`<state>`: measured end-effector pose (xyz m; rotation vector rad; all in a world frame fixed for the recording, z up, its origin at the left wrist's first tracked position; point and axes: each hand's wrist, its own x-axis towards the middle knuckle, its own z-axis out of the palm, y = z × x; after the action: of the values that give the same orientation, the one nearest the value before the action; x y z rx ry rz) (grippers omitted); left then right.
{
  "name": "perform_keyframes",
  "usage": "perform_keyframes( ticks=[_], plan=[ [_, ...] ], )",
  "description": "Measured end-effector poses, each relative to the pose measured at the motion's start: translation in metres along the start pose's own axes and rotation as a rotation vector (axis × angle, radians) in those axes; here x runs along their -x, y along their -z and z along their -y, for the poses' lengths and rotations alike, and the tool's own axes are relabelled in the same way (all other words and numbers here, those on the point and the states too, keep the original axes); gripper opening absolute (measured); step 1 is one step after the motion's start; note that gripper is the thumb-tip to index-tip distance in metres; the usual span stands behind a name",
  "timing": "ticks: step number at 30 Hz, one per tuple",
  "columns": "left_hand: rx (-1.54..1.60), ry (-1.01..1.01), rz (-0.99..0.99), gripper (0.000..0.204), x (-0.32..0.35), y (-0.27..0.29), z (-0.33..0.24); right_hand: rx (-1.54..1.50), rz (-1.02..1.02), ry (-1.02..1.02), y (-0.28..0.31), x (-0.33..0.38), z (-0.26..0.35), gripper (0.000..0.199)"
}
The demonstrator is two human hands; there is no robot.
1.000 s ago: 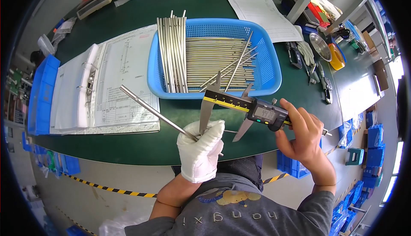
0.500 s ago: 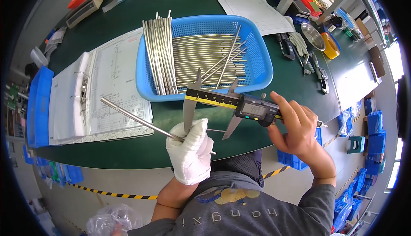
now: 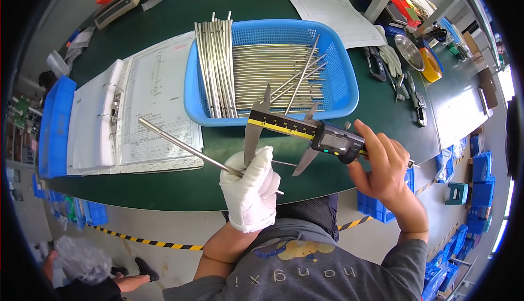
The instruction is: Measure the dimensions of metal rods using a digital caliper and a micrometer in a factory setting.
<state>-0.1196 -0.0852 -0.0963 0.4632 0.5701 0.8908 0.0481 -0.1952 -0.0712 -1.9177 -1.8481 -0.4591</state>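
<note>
My left hand (image 3: 250,194), in a white glove, is closed round a slim metal rod (image 3: 185,147). The rod's long end slants up to the left, and a short tip shows below the fingers. A thinner metal piece (image 3: 284,163) pokes out right of the glove, toward the lower jaw of a digital caliper (image 3: 297,127). Bare, my right hand (image 3: 382,164) grips that caliper at its display end, thumb below and fingers above. The caliper's jaws stand wide apart, the left one touching or just behind the gloved thumb. The display is too blurred to read.
Beyond my hands a blue basket (image 3: 353,90) holds many metal rods (image 3: 273,71), with a bundle (image 3: 215,66) across its left side. An open binder (image 3: 155,110) lies left. Gloves (image 3: 390,60), another caliper (image 3: 417,104) and a metal bowl (image 3: 408,51) sit right. A person's legs (image 3: 128,282) show lower left.
The view has shifted, so the table's things appear slightly further right. Both hands keep their grips, and the caliper's opening looks the same. A person's legs have come into view at the lower left.
</note>
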Motion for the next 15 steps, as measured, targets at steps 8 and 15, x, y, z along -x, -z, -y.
perform_keyframes(
  ticks=[8, 15],
  plan=[
    [-0.013, -0.026, 0.014, 0.010, 0.001, 0.003, 0.000, 0.011, -0.010, -0.022, -0.001, -0.001, 0.001, 0.042],
    [-0.033, -0.057, 0.047, 0.006, -0.002, 0.008, 0.002, 0.007, -0.067, -0.024, -0.002, -0.004, -0.004, 0.035]
  ],
)
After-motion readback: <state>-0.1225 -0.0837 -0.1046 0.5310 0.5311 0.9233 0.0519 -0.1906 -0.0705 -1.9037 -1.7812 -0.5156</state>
